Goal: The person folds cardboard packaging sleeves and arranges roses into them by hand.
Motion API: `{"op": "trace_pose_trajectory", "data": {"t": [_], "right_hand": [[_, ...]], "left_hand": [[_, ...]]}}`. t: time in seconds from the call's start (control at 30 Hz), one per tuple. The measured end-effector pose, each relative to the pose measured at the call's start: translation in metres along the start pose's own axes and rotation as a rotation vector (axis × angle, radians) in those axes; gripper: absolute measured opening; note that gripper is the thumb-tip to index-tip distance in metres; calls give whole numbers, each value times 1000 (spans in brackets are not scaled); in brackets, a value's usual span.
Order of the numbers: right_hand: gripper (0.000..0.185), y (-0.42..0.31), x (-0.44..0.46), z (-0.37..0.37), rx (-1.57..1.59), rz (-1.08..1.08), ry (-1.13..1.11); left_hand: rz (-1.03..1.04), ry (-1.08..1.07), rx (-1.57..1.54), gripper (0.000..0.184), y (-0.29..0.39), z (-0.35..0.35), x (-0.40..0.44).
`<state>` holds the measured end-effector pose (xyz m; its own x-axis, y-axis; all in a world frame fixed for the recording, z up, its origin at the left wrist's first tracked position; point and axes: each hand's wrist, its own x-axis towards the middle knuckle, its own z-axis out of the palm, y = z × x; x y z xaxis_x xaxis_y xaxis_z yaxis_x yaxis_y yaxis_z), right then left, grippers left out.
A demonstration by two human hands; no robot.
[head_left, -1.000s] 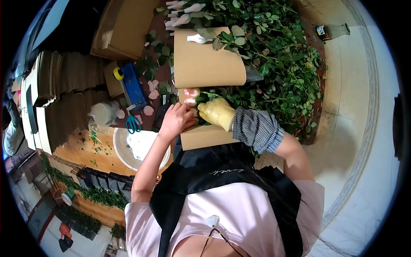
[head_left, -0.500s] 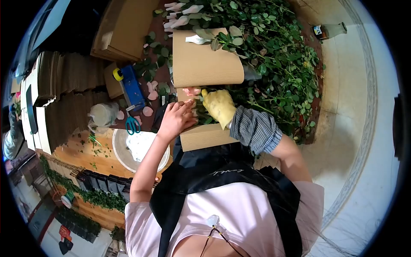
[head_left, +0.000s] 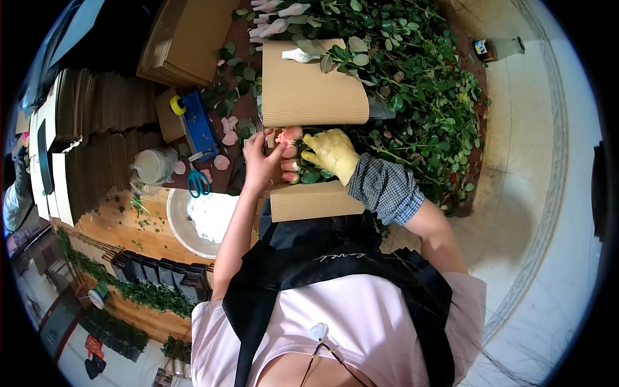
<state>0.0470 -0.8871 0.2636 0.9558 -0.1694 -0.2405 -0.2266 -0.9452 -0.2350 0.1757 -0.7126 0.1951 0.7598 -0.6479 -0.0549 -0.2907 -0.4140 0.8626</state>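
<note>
Pink roses [head_left: 290,166] lie in a column on corrugated cardboard, heads left and leafy stems right. My left hand [head_left: 261,157], bare, is at the left of the heads, thumb apart from its fingers, its thumb tip close to the uppermost rose [head_left: 289,135]. On the stem side, my right hand [head_left: 327,153] wears a yellow glove; its thumb and forefinger are apart beside that rose, with leaves between them. One cardboard flap [head_left: 316,87] lies above the roses and another flap [head_left: 316,202] below them.
Long leafy stems [head_left: 425,109] spread over the right side. Left are teal scissors [head_left: 198,184], a blue tape dispenser [head_left: 200,126], a plastic container [head_left: 155,166], a white basin [head_left: 177,222] and cardboard stacks [head_left: 109,109]. White-wrapped buds [head_left: 274,27] lie at the top; a bottle [head_left: 500,48] stands on the floor.
My left hand has moved up and opened away from the rose heads, uncovering several of them. My right hand stays near the uppermost rose, its thumb and forefinger now visibly apart.
</note>
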Motion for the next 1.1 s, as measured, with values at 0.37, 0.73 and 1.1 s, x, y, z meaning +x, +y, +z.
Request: {"op": "trace_pose_trajectory", "data": {"t": [0.37, 0.73, 1.1], "right_hand": [[16, -34, 11, -1, -166, -187, -270], [16, -29, -7, -13, 57, -96, -51], [25, -16, 13, -14, 236, 85, 74]], "left_hand": [[-212, -131, -116, 46, -6, 27, 7], [-151, -114, -98, 44, 7, 18, -1], [-190, -118, -147, 43, 8, 15, -9]]}}
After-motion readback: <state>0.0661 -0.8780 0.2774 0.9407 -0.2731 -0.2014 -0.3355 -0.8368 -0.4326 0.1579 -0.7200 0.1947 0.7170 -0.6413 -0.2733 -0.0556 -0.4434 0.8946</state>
